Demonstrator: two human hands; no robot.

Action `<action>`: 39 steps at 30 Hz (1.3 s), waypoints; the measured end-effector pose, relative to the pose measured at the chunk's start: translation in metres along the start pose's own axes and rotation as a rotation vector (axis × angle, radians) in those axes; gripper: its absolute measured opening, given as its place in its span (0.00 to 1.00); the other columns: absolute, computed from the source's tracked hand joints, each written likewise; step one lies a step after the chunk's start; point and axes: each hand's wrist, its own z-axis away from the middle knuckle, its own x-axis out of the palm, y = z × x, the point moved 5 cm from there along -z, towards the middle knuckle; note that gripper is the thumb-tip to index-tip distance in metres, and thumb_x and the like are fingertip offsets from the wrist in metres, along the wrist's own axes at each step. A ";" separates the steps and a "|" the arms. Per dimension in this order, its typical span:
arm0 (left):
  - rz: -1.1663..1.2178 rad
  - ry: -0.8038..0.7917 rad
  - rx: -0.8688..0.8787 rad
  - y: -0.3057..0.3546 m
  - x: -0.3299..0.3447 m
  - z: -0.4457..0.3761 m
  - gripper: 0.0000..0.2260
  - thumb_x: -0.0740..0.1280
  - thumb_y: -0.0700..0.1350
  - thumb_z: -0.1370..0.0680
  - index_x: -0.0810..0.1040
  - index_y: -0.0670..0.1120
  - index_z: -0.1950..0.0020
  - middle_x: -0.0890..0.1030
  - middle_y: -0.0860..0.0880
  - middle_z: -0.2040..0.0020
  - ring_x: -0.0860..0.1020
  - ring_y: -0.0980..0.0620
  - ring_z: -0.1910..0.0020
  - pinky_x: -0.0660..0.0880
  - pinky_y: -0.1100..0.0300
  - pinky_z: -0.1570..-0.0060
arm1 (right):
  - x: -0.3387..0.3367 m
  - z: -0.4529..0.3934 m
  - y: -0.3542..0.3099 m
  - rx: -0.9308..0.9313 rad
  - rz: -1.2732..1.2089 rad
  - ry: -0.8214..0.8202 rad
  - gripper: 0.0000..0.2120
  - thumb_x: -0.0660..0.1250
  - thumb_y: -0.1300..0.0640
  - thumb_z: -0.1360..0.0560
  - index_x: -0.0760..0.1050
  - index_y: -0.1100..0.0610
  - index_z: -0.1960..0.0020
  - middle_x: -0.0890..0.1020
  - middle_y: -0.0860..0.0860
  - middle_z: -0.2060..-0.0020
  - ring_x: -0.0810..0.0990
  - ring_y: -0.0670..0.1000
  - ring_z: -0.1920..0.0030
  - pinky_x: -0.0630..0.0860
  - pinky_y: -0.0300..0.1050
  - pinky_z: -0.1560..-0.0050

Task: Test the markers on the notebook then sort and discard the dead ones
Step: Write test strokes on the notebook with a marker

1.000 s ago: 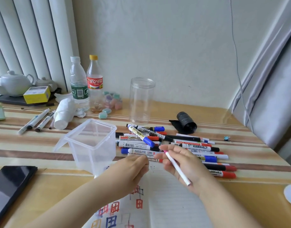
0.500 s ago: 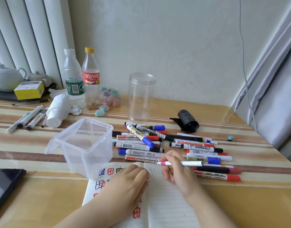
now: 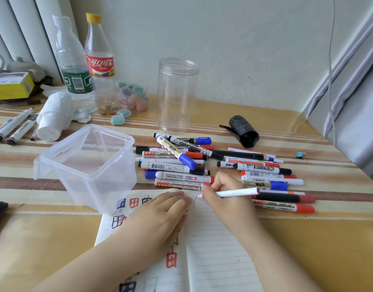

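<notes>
Right hand (image 3: 225, 199) pinching a slim white pen (image 3: 236, 193) between thumb and curled fingers (image 3: 220, 181); the pen lies nearly level, its pink tip (image 3: 199, 196) at the top edge of the open notebook (image 3: 213, 249), among small dark dots on the lined page. One second ago the same pen was held steeply, tip raised above the page and pointing away from the paper; half a second ago it had swung level, and now its tip has come down to the sheet. Left hand (image 3: 158, 216) lies flat, fingers straight and together, pressing the left page, holding nothing; it has slid slightly up the page since the earlier frames and covers some of the red and blue grid characters (image 3: 133, 202) drawn there. Just beyond the right fingers lies the pile of whiteboard markers (image 3: 181, 161), red, blue and black caps mixed, on the striped tabletop (image 3: 329, 186); the pile appears unchanged. Left of the left fingers stands a clear plastic box (image 3: 86, 163), touching the notebook's top left corner. Farther beyond the fingers: a clear cylindrical jar (image 3: 177, 93), two bottles (image 3: 86, 66) and a black roll (image 3: 243, 131). The view has tilted down and moved closer, so more of the notebook shows.
</notes>
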 end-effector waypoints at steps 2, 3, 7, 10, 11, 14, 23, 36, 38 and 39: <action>-0.007 -0.006 0.001 0.000 0.000 0.000 0.15 0.53 0.48 0.21 0.74 0.44 0.42 0.80 0.50 0.46 0.76 0.50 0.41 0.76 0.56 0.46 | 0.002 0.001 0.000 -0.005 -0.007 0.001 0.15 0.68 0.57 0.27 0.66 0.55 0.68 0.70 0.51 0.77 0.66 0.44 0.74 0.62 0.42 0.72; -0.009 -0.005 0.004 0.001 0.000 0.000 0.14 0.53 0.48 0.21 0.74 0.44 0.43 0.80 0.49 0.46 0.76 0.50 0.41 0.76 0.56 0.46 | 0.003 0.001 0.001 -0.008 -0.017 0.002 0.16 0.68 0.57 0.27 0.65 0.55 0.69 0.69 0.49 0.78 0.65 0.43 0.74 0.62 0.40 0.72; -0.021 0.012 0.008 0.003 -0.002 -0.001 0.14 0.53 0.49 0.21 0.75 0.45 0.44 0.80 0.50 0.47 0.77 0.50 0.43 0.77 0.57 0.47 | 0.003 0.002 0.002 0.000 -0.026 -0.005 0.15 0.67 0.58 0.26 0.65 0.58 0.67 0.68 0.48 0.77 0.64 0.44 0.75 0.61 0.38 0.73; -0.040 0.014 0.005 0.004 -0.004 0.000 0.15 0.54 0.49 0.22 0.76 0.45 0.44 0.81 0.52 0.48 0.78 0.52 0.43 0.77 0.60 0.48 | 0.004 0.002 0.001 0.015 -0.038 -0.014 0.15 0.67 0.57 0.25 0.65 0.59 0.66 0.69 0.55 0.76 0.64 0.45 0.74 0.62 0.39 0.74; -0.036 0.014 0.003 0.004 -0.004 0.000 0.15 0.54 0.49 0.22 0.76 0.46 0.44 0.81 0.52 0.48 0.77 0.52 0.43 0.77 0.60 0.48 | 0.004 0.002 0.001 0.019 -0.038 -0.015 0.15 0.67 0.57 0.25 0.65 0.59 0.66 0.70 0.58 0.75 0.65 0.46 0.74 0.62 0.40 0.73; -0.032 0.018 0.007 0.003 -0.004 0.000 0.16 0.52 0.49 0.22 0.76 0.45 0.44 0.81 0.52 0.47 0.77 0.52 0.43 0.77 0.60 0.48 | 0.004 0.002 0.002 0.027 -0.028 -0.013 0.15 0.67 0.57 0.25 0.65 0.59 0.66 0.73 0.60 0.74 0.66 0.47 0.74 0.64 0.42 0.73; -0.017 0.017 -0.012 0.002 -0.003 0.001 0.16 0.53 0.49 0.22 0.75 0.45 0.44 0.80 0.51 0.47 0.77 0.52 0.42 0.77 0.59 0.49 | 0.006 0.003 0.003 0.029 -0.031 -0.042 0.14 0.66 0.58 0.26 0.65 0.58 0.65 0.73 0.62 0.72 0.66 0.48 0.74 0.62 0.40 0.74; -0.010 0.018 -0.012 0.001 -0.004 0.001 0.15 0.52 0.49 0.22 0.74 0.46 0.43 0.80 0.51 0.48 0.77 0.52 0.42 0.77 0.60 0.48 | 0.001 0.002 0.004 0.026 0.054 0.020 0.12 0.66 0.55 0.28 0.65 0.57 0.65 0.73 0.58 0.75 0.66 0.47 0.74 0.63 0.43 0.73; -0.003 0.018 -0.016 0.001 -0.003 0.001 0.15 0.53 0.49 0.22 0.74 0.45 0.43 0.80 0.51 0.48 0.77 0.52 0.42 0.77 0.59 0.48 | 0.001 0.003 0.004 0.029 0.041 0.006 0.12 0.66 0.56 0.28 0.65 0.57 0.65 0.71 0.57 0.76 0.65 0.48 0.74 0.62 0.44 0.72; 0.004 0.016 -0.020 0.001 -0.003 0.000 0.15 0.53 0.49 0.22 0.74 0.45 0.43 0.80 0.51 0.48 0.77 0.52 0.42 0.77 0.59 0.49 | 0.002 0.003 0.004 0.029 0.019 -0.017 0.12 0.66 0.58 0.28 0.65 0.58 0.66 0.69 0.55 0.77 0.64 0.48 0.74 0.62 0.43 0.72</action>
